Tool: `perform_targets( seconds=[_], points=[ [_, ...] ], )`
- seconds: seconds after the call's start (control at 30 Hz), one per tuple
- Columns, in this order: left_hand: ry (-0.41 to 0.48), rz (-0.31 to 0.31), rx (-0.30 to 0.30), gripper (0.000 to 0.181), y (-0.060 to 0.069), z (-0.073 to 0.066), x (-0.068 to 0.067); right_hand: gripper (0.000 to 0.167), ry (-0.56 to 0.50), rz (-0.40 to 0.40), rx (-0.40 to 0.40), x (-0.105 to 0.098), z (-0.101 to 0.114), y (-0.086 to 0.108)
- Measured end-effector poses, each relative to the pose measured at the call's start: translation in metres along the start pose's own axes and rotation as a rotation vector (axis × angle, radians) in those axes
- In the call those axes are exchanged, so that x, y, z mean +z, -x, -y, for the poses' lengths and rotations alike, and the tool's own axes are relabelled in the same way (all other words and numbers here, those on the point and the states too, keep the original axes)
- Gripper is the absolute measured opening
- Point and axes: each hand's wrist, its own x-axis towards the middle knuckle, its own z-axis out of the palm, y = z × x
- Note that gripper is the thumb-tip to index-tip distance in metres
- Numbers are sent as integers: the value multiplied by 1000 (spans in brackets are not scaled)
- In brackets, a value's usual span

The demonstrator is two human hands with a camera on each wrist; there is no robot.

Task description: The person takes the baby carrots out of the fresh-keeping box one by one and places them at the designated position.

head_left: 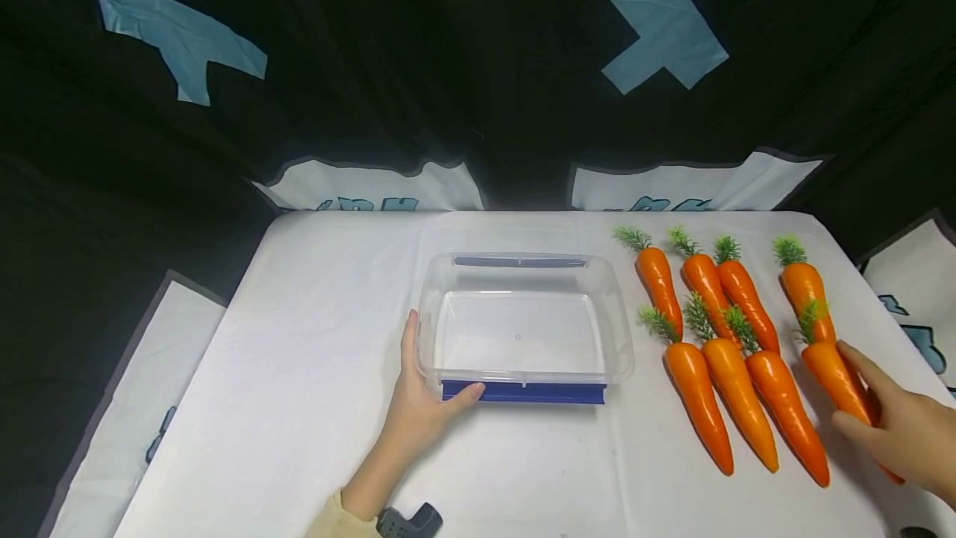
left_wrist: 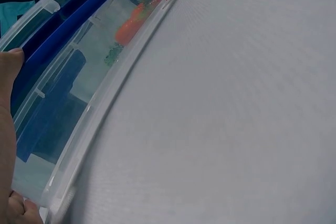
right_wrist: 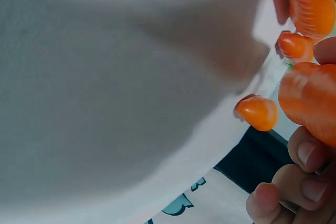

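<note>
A clear plastic container [head_left: 515,330] with blue latches stands on the white table. My left hand [head_left: 418,405] grips its front left corner, the thumb lying on the blue front latch [head_left: 523,392]. In the left wrist view, fingertips [left_wrist: 23,211] show at the container's lower edge. At the far right, my right hand [head_left: 907,430] holds an orange carrot [head_left: 835,376] with a green top, thumb and fingers on either side. The right wrist view shows orange carrot bodies [right_wrist: 310,100] by the fingers; how many are held is unclear.
Several more carrots lie in two rows right of the container, including a front one [head_left: 698,401] and a back one [head_left: 659,285]. Another carrot [head_left: 805,293] lies behind the right hand. Black cloth [head_left: 448,90] with blue tape hangs beyond the table [head_left: 321,314].
</note>
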Motion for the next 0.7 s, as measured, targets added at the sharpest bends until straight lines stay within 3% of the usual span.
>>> perform_targets(
  seconds=[0.33, 0.7],
  points=[
    [1, -28, 14, 125, 2, 0, 2, 118, 16, 82, 39, 3, -3, -4],
    [-50, -57, 2, 124, 4, -2, 3, 119, 51, 97, 36, 11, -11, -13]
  ],
)
